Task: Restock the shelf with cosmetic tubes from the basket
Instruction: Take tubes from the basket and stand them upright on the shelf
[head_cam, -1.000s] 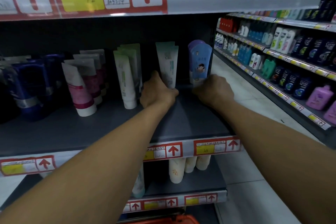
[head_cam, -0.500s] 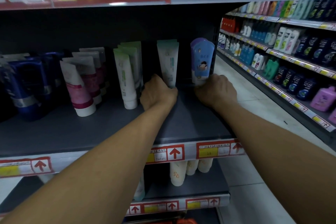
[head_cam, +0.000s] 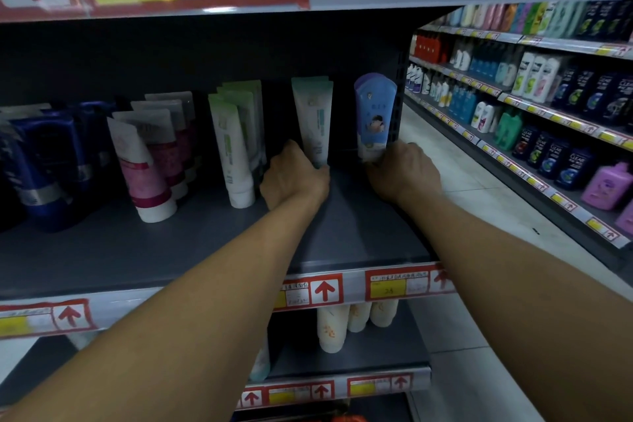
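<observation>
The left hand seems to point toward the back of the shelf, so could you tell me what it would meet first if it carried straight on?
Probably the white-and-teal tube its fingers already touch at the base; behind that, likely the dark back panel, though depth is unclear.

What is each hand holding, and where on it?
Left hand grips the white-green tube at its base; right hand grips the blue cartoon-printed tube at its base.

dark grey metal shelf (head_cam: 342, 236); white tube with teal-green top (head_cam: 313, 120); blue and lilac tube printed with a cartoon child (head_cam: 373, 116); white tubes with green stripe (head_cam: 233, 144); white tubes with magenta band (head_cam: 144, 161); deep blue tubes with silver band (head_cam: 44, 161); red-bordered price labels with yellow patches and red arrows (head_cam: 397, 284).
</observation>
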{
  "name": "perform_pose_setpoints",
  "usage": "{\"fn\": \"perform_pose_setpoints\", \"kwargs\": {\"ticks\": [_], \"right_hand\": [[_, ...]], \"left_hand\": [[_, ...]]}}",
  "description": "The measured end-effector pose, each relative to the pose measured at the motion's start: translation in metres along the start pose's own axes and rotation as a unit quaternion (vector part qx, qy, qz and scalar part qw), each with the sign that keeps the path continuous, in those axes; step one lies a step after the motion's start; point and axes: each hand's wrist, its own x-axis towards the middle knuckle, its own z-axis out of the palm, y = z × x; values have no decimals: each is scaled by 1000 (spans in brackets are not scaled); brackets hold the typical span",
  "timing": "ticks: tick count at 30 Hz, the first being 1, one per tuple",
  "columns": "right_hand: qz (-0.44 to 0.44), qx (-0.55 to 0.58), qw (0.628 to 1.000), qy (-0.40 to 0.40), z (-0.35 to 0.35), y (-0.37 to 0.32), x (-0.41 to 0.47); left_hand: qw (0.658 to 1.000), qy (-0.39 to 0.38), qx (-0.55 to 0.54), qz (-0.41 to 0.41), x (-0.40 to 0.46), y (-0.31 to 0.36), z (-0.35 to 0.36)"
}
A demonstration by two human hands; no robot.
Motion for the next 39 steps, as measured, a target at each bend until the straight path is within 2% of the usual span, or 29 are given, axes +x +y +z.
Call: {"fn": "perform_pose_setpoints", "kwargs": {"ticks": [11,21,25,34,36,39], "right_hand": [[-2,0,1000,-8,2,2,3],[34,68,997,-9,-8,1,-3],[13,32,999,-19,-23,-1,-18],[-72,-43,991,-108,-61,-14,-71],[-93,-68,985,-129,-64,-19,-88],[-105,-65,987,-102,-64,-23,-120]], "left_hand": [[1000,2,1,1,1,-1,0],[999,-15,-44,-10,-2,-5,-4],[997,-53,-47,27,-14,-8,-14],[976,-127,3,176,-61,-18,-53],[971,-122,22,203,-76,-22,-64],[964,-95,52,243,-101,-32,-87]]}}
